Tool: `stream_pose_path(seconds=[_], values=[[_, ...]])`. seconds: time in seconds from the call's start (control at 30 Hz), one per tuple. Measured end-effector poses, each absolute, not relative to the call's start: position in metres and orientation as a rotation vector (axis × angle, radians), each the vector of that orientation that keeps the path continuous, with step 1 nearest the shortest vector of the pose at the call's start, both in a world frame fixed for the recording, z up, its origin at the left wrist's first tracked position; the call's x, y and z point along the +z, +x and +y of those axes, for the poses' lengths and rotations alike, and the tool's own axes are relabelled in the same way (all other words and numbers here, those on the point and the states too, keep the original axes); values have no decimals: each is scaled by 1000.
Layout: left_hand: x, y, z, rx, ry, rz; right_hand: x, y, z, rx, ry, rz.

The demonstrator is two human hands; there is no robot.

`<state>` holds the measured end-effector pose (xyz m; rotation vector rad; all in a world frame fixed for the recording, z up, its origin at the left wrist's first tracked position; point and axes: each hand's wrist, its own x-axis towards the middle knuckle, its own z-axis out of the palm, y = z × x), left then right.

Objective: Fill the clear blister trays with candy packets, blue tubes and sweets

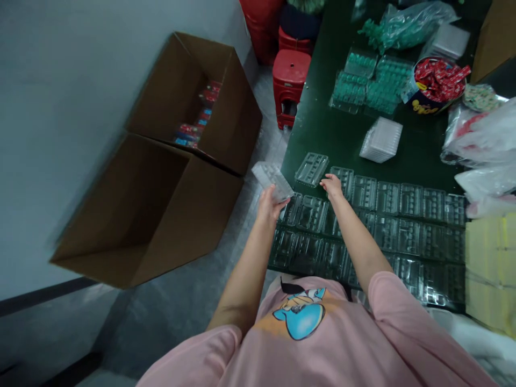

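Note:
My left hand (271, 203) is closed around a small stack of clear plastic blister trays (273, 180), held up over the table's left edge. To its right, a single clear tray (312, 169) lies at an angle at the near row's far left end. My right hand (332, 186) is beside that tray's right edge, fingers bent and apart, with nothing seen in them. Under and beside my right forearm, several matching blister trays (388, 198) are laid out in three rows on the dark green table (334, 134). My forearm hides part of these rows.
Another stack of trays (382, 140) stands farther back. Beyond are green-filled trays (350, 88), a tub of red wrapped pieces (433, 88) and plastic bags (484, 134). At left, two open cardboard boxes (177, 220) stand near a red stool (291, 72). Yellow stacked material (489, 269) is at right.

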<state>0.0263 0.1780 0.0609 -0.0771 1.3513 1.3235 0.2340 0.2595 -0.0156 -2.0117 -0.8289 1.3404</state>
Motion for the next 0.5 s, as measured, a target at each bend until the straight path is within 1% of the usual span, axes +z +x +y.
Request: stream_pose_path(seconds=[0.07, 0.13, 0.17, 0.27, 0.33, 0.5], values=[[60, 27, 178, 1322, -55, 1336, -13, 235, 248, 1052, -2106, -1185], [60, 28, 177, 1323, -40, 1332, -11, 231, 240, 802, -2045, -1564], [60, 29, 178, 1321, -34, 1334, -11, 226, 237, 738, -1974, -1750], [61, 32, 178, 1304, -6, 1346, -14, 209, 236, 781, -1763, -2238], [62, 34, 178, 1278, 6, 1358, -18, 203, 239, 839, -1712, -2419], [64, 40, 178, 1216, 43, 1346, -25, 226, 236, 791, -1750, -2476]])
